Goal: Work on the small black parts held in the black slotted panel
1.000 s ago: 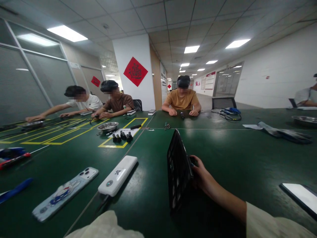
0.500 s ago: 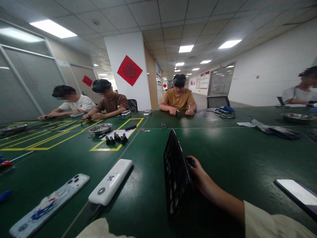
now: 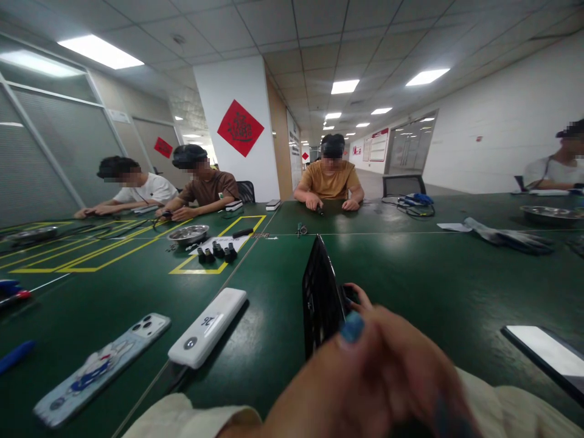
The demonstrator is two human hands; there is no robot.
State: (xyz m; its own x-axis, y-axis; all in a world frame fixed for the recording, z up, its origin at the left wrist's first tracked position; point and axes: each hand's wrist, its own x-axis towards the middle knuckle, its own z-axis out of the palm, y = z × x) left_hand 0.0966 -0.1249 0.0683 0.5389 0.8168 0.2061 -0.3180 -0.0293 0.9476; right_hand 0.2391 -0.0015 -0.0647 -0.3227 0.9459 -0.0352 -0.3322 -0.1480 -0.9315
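Note:
My right hand (image 3: 359,296) grips the back of a thin black tablet-like panel (image 3: 318,298), which stands on edge, tilted, its dark glossy face turned left. Most of that hand is hidden behind my left hand (image 3: 378,377). Close to the camera and blurred, my left hand has its fingers curled, with the blue-nailed thumb against a finger. In the picture it overlaps the panel's lower part; whether they touch I cannot tell. Anything inside its fingers is hidden. Left of the panel lie a white power bank (image 3: 208,328) with a cable and a phone in a cartoon case (image 3: 103,371).
Another phone (image 3: 547,353) lies at the right. Grey gloves (image 3: 506,236), a metal bowl (image 3: 188,235) and several black fittings (image 3: 218,252) are farther off on the green table (image 3: 433,274). A co-worker (image 3: 329,176) sits opposite; others sit at the left and right.
My left hand has come up from the lower left into the foreground, covering much of my right hand and the panel's lower part. My right hand still holds the panel.

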